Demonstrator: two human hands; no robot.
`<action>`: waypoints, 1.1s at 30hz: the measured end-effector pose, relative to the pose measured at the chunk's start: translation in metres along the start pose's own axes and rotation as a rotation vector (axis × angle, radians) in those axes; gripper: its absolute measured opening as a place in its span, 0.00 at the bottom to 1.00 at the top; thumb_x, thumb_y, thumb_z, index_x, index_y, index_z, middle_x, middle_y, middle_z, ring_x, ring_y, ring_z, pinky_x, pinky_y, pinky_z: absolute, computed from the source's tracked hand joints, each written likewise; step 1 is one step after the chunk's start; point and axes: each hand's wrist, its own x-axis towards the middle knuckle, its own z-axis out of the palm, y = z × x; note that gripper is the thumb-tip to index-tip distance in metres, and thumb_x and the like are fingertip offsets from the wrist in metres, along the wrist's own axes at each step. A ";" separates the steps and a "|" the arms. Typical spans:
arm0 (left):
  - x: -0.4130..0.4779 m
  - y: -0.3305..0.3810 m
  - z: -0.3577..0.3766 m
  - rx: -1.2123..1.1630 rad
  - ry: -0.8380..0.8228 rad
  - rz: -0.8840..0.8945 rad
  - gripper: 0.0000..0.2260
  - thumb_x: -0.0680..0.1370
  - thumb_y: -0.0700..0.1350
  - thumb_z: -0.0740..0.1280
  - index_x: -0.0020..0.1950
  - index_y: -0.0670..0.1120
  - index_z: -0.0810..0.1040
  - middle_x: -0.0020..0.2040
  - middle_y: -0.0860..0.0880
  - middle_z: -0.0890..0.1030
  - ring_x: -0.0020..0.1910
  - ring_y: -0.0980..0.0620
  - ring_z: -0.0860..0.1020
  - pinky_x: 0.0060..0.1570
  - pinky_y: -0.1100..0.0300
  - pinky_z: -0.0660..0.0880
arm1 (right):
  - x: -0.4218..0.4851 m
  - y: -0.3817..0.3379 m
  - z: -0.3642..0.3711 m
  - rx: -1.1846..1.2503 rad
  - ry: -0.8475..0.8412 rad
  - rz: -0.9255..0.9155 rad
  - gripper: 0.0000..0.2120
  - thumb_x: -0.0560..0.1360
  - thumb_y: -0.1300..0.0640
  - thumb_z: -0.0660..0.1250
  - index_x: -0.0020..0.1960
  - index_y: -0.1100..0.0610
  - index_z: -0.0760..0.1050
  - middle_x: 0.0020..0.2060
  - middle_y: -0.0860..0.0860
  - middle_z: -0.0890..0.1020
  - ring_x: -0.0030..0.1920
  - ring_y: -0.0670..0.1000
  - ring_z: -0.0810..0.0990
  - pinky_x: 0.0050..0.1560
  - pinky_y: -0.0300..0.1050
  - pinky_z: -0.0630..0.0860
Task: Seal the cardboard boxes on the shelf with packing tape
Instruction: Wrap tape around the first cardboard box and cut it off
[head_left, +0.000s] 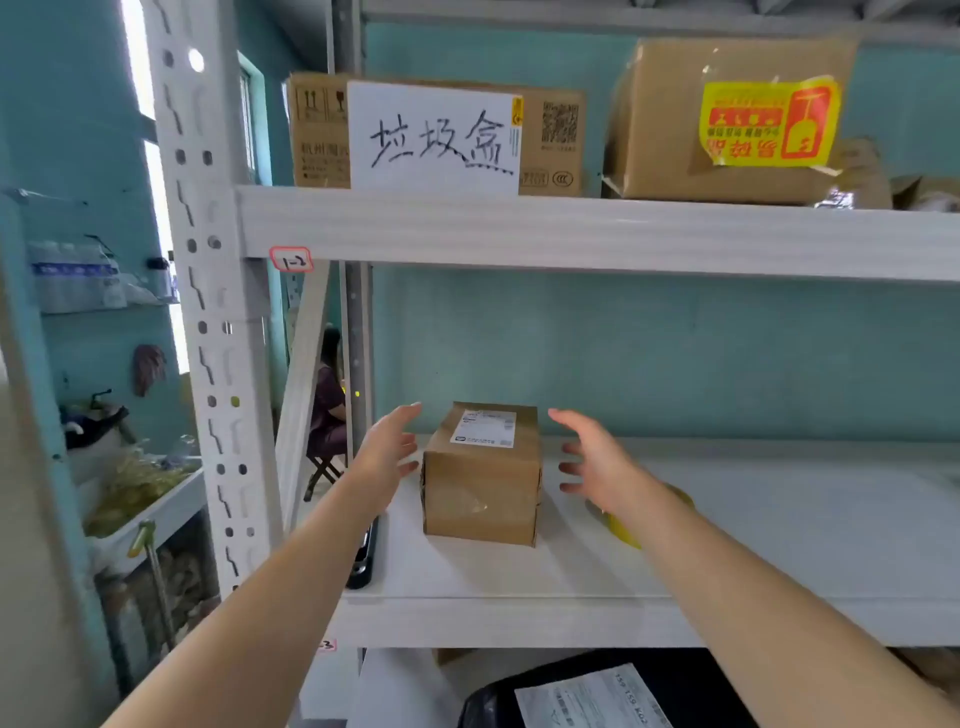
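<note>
A small brown cardboard box (483, 483) with a white shipping label on top sits on the white middle shelf (727, 519). My left hand (387, 457) hovers just left of the box, fingers spread, a small gap from its side. My right hand (597, 462) hovers just right of it, also spread and holding nothing. A yellow roll of packing tape (626, 530) lies on the shelf behind my right wrist, mostly hidden by my forearm.
On the upper shelf stand a box with a handwritten white sign (434, 137) and a box with a yellow sticker (727, 119). A dark device (363, 561) lies at the shelf's left edge. A black parcel (597, 696) lies below. A person (327, 405) sits behind the white upright (208, 312).
</note>
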 end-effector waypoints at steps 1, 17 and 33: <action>0.001 -0.003 0.003 -0.048 0.006 -0.047 0.22 0.74 0.52 0.68 0.65 0.45 0.69 0.54 0.39 0.75 0.50 0.44 0.76 0.48 0.52 0.73 | 0.003 0.003 0.003 0.013 0.010 0.027 0.29 0.68 0.41 0.69 0.65 0.50 0.66 0.57 0.54 0.70 0.57 0.58 0.71 0.55 0.55 0.70; -0.014 -0.024 0.009 -0.071 -0.224 0.008 0.08 0.72 0.42 0.68 0.49 0.42 0.80 0.43 0.46 0.81 0.40 0.50 0.78 0.39 0.58 0.72 | 0.012 0.030 0.012 0.301 -0.116 -0.036 0.08 0.71 0.51 0.65 0.45 0.54 0.77 0.25 0.46 0.80 0.26 0.46 0.77 0.25 0.37 0.69; -0.085 0.002 -0.005 -0.131 -0.519 0.395 0.27 0.64 0.35 0.73 0.62 0.45 0.77 0.62 0.44 0.79 0.62 0.48 0.76 0.47 0.59 0.78 | -0.047 0.013 -0.008 0.631 -0.323 -0.315 0.17 0.72 0.58 0.61 0.60 0.54 0.78 0.43 0.50 0.84 0.45 0.50 0.80 0.55 0.49 0.71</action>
